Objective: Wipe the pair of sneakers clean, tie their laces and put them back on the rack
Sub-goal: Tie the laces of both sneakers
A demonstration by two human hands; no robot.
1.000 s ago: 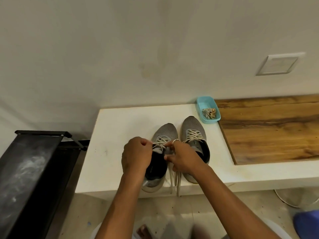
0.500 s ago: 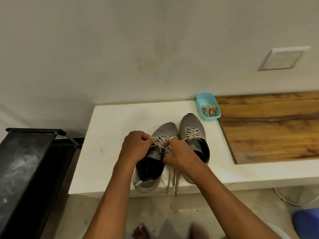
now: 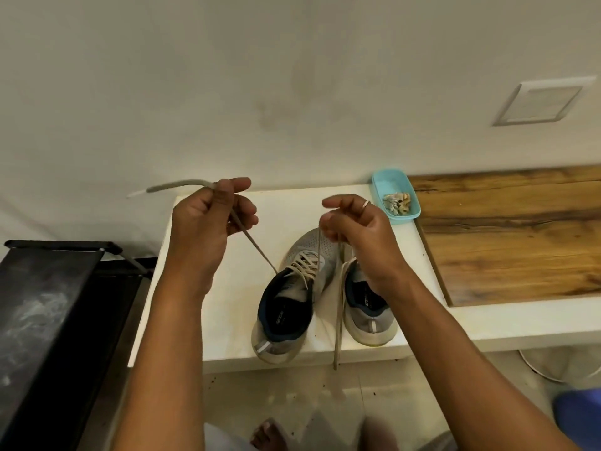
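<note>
Over a white table [image 3: 227, 320] set against a wall, the two lace ends of the left sneaker [image 3: 286, 320] are drawn up and apart. One lace end [image 3: 257, 252] is pinched in the left hand [image 3: 208, 219] between thumb and curled fingers, its tip trailing out to the left. The other lace end [image 3: 319, 249] is pinched in the right hand [image 3: 354, 229], on which a ring is worn. Both shoes are stood on the table, toes to the wall, with the right sneaker [image 3: 370, 317] just beside the left, whose heel overhangs the front edge. A further length of lace [image 3: 339, 314] is hung between them past that edge. The black rack [image 3: 48, 288] is seen well apart at the left.

The step is judged to be snugging before the knot. Tension is best kept equal on both ends and the pull directed upward, lest the overhanging shoe be dragged off. Half a second earlier, both hands were held low and close together at the tongue; they have since been raised and spread wide, and the laces pulled taut.
</note>
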